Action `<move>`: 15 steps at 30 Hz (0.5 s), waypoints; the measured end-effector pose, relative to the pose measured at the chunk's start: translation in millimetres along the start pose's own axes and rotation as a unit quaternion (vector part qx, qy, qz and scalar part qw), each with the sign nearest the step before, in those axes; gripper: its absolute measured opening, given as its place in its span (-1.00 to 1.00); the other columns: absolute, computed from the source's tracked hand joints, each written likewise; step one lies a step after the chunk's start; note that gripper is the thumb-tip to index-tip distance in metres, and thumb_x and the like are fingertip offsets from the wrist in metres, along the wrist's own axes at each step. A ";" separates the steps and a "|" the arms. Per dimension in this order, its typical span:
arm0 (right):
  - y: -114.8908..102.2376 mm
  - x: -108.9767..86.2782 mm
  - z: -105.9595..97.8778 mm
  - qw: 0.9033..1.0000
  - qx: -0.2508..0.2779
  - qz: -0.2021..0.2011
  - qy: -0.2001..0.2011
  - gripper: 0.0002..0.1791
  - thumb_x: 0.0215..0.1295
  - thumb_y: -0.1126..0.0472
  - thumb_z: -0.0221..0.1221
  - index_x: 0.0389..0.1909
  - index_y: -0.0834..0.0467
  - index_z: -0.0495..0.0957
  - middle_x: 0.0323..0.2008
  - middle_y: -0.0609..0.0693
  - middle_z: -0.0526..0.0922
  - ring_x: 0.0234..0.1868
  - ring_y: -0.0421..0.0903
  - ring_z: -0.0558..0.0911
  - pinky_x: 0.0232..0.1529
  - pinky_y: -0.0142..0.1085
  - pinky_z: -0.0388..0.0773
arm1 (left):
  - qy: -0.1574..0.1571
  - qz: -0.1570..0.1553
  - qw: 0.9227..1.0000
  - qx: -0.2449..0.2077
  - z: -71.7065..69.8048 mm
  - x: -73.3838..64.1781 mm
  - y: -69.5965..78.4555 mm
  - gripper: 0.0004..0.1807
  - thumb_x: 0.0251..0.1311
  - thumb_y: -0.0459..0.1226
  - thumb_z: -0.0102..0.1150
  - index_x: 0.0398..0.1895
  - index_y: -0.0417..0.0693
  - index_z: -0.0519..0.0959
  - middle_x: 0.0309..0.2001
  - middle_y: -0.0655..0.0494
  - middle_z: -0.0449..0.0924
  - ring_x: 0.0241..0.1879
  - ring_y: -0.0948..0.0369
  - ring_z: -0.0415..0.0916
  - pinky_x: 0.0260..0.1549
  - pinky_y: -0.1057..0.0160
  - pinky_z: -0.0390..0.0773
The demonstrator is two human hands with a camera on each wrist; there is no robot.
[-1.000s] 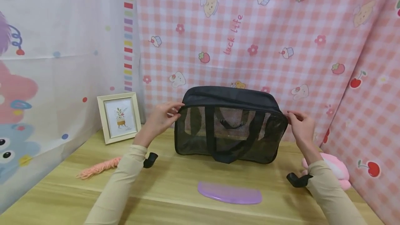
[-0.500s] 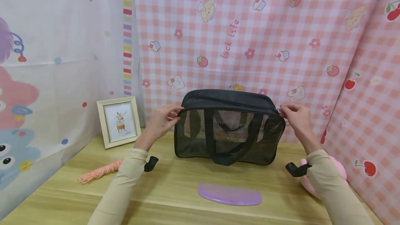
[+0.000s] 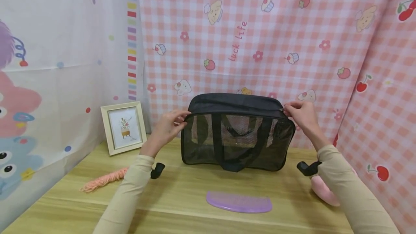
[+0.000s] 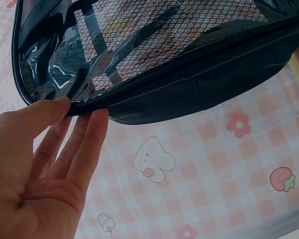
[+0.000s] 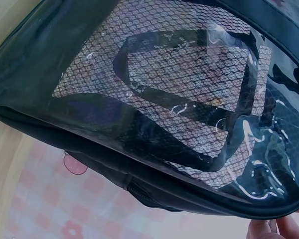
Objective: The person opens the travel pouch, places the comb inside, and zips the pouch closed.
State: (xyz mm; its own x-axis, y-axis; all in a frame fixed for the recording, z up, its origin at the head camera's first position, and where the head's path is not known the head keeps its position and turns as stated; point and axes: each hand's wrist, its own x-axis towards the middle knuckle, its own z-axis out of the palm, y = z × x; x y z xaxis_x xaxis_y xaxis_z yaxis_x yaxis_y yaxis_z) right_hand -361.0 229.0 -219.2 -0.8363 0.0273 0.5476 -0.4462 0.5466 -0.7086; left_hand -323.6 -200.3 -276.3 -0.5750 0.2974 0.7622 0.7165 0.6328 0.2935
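A black toiletry bag [image 3: 201,151] with see-through front and mesh back stands upright on the table in the head view, its two strap handles hanging at front and back. At its upper left corner, my left hand [image 3: 166,128] pinches the top edge, thumb in front and fingers behind, as the left wrist view also shows. My right hand [image 3: 303,115] pinches the small zipper pull [image 3: 281,110] near the upper right corner. In the right wrist view only the right fingertips [image 5: 261,229] show, below the bag's corner.
A purple comb [image 3: 238,203] lies in front of the bag. On the left are a cream picture frame [image 3: 106,129] and a hank of peach yarn [image 3: 104,180], partly behind the left sleeve. A pink plush-looking thing [image 3: 325,192] is half hidden by the right sleeve. Patterned curtains [image 3: 260,28] surround the table.
My right hand has moved left along the bag's top with the zipper pull, from the outer right corner inward. The left hand keeps its hold on the left corner.
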 end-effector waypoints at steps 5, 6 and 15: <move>-4.6 0.5 -1.5 0.999 -0.026 0.009 -0.017 -0.62 0.38 0.15 0.08 -0.05 0.41 0.57 -0.24 0.22 0.66 -0.42 -0.33 0.61 -0.32 -0.51 0.59 | -0.006 -0.003 1.000 0.008 1.4 0.3 -1.1 -0.63 0.13 -0.51 0.23 0.04 -0.17 0.58 -0.20 -0.06 0.60 -0.27 0.09 0.60 -0.32 0.22 0.67; -5.3 0.4 -1.9 0.999 -0.034 0.013 -0.021 -0.61 0.38 0.13 0.07 -0.04 0.40 0.57 -0.22 0.23 0.65 -0.40 -0.30 0.62 -0.31 -0.51 0.58 | -0.006 -0.004 1.000 0.010 1.5 0.2 -1.1 -0.63 0.13 -0.50 0.23 0.04 -0.17 0.58 -0.20 -0.06 0.60 -0.27 0.09 0.60 -0.32 0.22 0.67; -17.8 6.4 0.0 0.997 -0.069 0.000 -0.044 -0.62 0.39 0.15 0.08 -0.03 0.40 0.57 -0.22 0.26 0.66 -0.31 -0.12 0.68 -0.07 -0.15 0.59 | -0.005 -0.004 1.000 0.013 -0.9 0.1 0.5 -0.63 0.13 -0.50 0.23 0.04 -0.17 0.57 -0.21 -0.05 0.59 -0.26 0.09 0.60 -0.31 0.23 0.67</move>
State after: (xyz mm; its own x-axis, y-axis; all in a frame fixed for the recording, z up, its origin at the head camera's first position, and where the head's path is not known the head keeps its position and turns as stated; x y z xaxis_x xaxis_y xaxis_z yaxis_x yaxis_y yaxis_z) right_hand -358.5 219.4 -203.1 -0.8640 -0.0420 0.5017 -0.4023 0.6568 -0.6378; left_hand -322.9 -200.6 -275.5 -0.5846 0.3001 0.7538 0.7013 0.6540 0.2836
